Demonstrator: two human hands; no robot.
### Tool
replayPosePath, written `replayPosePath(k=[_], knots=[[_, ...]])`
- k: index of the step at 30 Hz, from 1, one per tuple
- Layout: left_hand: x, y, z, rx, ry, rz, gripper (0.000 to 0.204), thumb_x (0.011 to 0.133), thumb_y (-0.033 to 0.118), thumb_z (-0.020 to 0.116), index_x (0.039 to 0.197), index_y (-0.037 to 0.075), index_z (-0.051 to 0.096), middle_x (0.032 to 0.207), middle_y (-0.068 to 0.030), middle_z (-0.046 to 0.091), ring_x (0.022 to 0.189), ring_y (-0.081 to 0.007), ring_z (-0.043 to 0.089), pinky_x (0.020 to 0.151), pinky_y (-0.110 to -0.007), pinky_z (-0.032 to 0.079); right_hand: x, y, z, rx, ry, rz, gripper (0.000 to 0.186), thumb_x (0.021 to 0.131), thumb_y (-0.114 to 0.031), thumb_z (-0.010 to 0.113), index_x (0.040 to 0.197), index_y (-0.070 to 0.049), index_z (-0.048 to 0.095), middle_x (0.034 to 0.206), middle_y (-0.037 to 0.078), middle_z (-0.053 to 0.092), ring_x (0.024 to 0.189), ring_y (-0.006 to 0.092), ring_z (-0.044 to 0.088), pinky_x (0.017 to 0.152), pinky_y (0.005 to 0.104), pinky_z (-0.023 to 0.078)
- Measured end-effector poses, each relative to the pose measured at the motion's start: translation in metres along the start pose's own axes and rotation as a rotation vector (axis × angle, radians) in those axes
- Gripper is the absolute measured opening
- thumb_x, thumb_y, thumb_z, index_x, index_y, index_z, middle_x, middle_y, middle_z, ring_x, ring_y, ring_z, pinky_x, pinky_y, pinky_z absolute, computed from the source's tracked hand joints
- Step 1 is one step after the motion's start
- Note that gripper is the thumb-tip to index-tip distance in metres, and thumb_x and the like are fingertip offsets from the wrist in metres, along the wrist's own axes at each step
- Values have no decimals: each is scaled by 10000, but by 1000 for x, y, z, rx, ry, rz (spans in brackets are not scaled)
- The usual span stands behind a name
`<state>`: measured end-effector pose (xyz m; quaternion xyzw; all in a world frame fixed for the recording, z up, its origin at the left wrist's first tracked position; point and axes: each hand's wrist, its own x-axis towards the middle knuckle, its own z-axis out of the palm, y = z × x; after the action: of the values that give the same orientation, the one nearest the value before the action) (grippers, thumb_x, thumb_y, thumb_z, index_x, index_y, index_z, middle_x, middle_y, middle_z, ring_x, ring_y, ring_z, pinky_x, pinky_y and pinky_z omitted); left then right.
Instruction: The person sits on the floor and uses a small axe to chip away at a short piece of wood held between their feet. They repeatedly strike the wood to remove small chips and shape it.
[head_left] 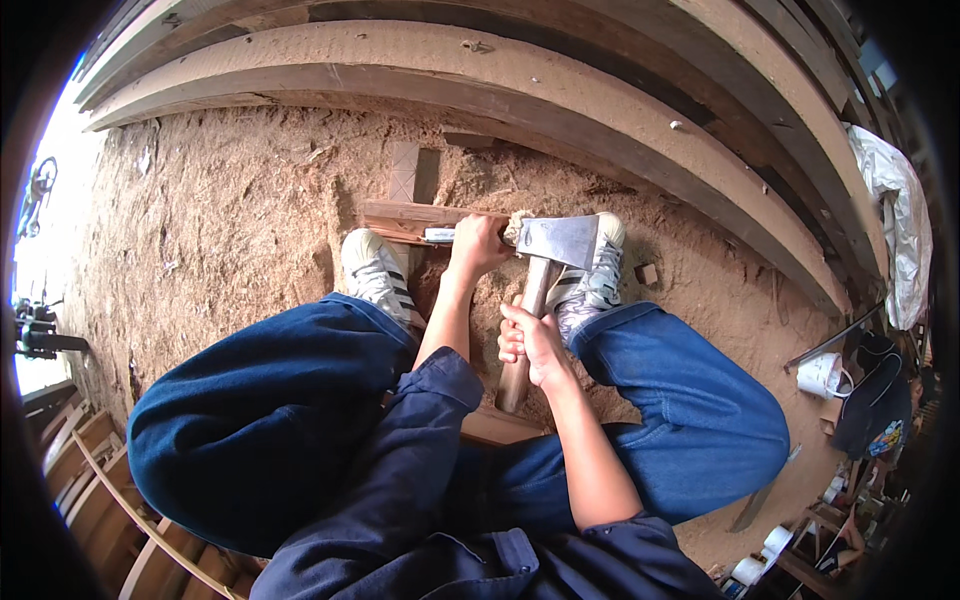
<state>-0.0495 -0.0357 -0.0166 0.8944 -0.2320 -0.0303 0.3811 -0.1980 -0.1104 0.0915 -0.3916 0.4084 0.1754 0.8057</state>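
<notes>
My right hand (530, 340) is closed round the wooden handle of an axe (560, 243), whose steel head lies sideways between my shoes. My left hand (478, 243) is closed just left of the axe head, beside a pale frayed bundle (517, 227) that touches the head. Under and left of that hand is a slim white object (439, 235), lying along a reddish wooden piece (385, 215); I cannot make out exactly which of these its fingers hold. A marked wooden block (405, 170) sits beyond, in the sawdust.
Long curved timbers (560, 100) arch across the top. A pale plastic sheet (893, 220), a white bucket (820, 376), a dark cloth (870, 400) and white containers (748, 570) are at the right. Curved wooden pieces (130, 520) lie at lower left, with dark equipment (38, 330) at the left edge.
</notes>
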Motion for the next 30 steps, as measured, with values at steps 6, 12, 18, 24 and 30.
replayPosePath(k=[6, 12, 18, 24, 30], knots=[[1, 12, -1, -70, -20, -26, 148, 579, 93, 617, 717, 47, 648, 672, -198, 614, 695, -370, 627, 651, -449, 509, -11, -37, -16, 77, 109, -208, 208, 853, -172, 650, 935, -114, 468, 559, -52, 391, 416, 58, 397, 353, 226, 325], [7, -8, -6, -23, 50, 21, 143, 573, 109, 614, 697, 45, 648, 615, -201, 594, 647, -393, 617, 633, -464, 513, -76, -124, -29, -14, 85, -1006, 175, 957, -260, 476, 827, -157, 419, 483, -73, 276, 376, 48, 267, 359, 217, 274], [9, -4, -7, -22, 3, 46, 124, 589, 126, 625, 687, 52, 643, 647, -205, 607, 685, -394, 619, 690, -456, 517, -36, -57, -9, 243, 167, -717, 298, 934, -264, 490, 676, -162, 379, 475, -64, 290, 380, 69, 276, 366, 234, 287], [10, -17, -8, -13, 23, 19, 96, 611, 100, 615, 690, 58, 652, 654, -204, 612, 684, -387, 624, 677, -456, 523, 13, -10, -3, 242, -132, 33, 204, 876, -158, 578, 759, -149, 411, 506, -76, 314, 380, 42, 297, 367, 243, 282], [5, -7, -8, -3, 12, 24, 161, 593, 136, 663, 741, 75, 674, 647, -187, 612, 666, -371, 625, 632, -443, 513, 1, -37, -2, 215, -126, -155, 222, 899, -192, 538, 721, -173, 408, 490, -81, 263, 376, 45, 271, 379, 228, 267]])
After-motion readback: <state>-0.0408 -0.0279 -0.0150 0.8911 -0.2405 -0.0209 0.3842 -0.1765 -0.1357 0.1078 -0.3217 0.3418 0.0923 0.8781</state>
